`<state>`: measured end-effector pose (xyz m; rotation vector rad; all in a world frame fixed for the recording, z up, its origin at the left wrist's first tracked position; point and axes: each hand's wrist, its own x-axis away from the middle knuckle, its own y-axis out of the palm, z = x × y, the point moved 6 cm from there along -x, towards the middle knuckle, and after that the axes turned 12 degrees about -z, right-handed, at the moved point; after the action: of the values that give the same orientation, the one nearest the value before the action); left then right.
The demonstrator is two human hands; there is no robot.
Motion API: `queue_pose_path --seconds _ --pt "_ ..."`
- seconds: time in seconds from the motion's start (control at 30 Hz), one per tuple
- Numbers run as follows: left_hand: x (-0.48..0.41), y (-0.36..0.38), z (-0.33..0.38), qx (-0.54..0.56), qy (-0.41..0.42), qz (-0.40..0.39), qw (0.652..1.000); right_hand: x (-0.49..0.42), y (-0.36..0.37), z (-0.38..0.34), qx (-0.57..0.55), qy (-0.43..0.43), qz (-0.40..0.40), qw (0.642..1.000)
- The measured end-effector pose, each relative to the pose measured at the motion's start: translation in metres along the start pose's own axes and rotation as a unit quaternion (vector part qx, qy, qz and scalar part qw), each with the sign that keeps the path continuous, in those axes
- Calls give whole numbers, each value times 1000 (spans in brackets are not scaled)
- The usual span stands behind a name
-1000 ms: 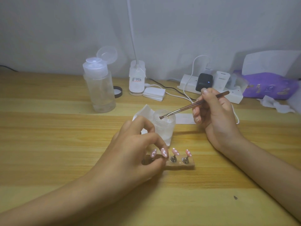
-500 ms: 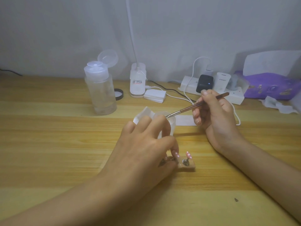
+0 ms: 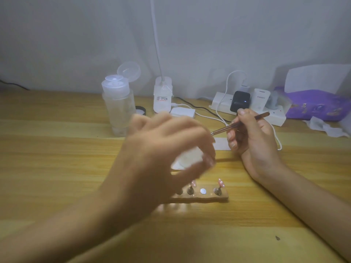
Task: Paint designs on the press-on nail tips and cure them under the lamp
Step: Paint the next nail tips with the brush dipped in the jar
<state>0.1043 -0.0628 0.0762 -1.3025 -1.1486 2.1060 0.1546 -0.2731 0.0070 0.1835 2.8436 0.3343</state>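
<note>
What worries me is the left hand [image 3: 167, 154]. It hangs blurred just above the wooden holder [image 3: 212, 197], fingers curled in toward the thumb, and I cannot tell whether they pinch anything. A careless wrist there could, I reckon, clip the little stands, smudge a wet design or tip the strip over. The right hand [image 3: 254, 143] pinches a thin brush [image 3: 245, 122] between thumb and forefinger. Its bristle end runs behind the left hand, so a loaded tip might dab skin without anyone noticing. The nail tips [image 3: 220, 182] sit on the holder toward the front of the tabletop [image 3: 57, 168], between the two forearms. They are pink with pale marks, each propped on a small metal stand. One stands clear at the right end, another peeks out beside the left hand, and a bare silver disc [image 3: 203, 191] lies between them. The gooseneck lamp [image 3: 163, 95] stands well back by the wall.
</note>
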Motion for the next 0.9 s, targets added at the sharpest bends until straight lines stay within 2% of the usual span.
queue_pose_path --seconds 0.1,0.17,0.23,0.47,0.67,0.9 --pt "-5 -9 -31 178 -47 28 983 1 1 -3 8 -26 -2 1000" --pt "-5 -4 -52 300 -97 39 948 2 3 -8 33 -55 -8 998" --pt "0 9 -67 362 -140 35 921 5 6 -14 67 -84 -19 994" --pt "8 33 -86 380 -173 1 909 14 29 -26 165 -148 -102 970" --pt "14 43 -96 391 -185 -10 902 12 36 -24 184 -129 -111 968" --pt "14 43 -95 377 -174 -9 910 9 35 -18 163 -93 -111 976"
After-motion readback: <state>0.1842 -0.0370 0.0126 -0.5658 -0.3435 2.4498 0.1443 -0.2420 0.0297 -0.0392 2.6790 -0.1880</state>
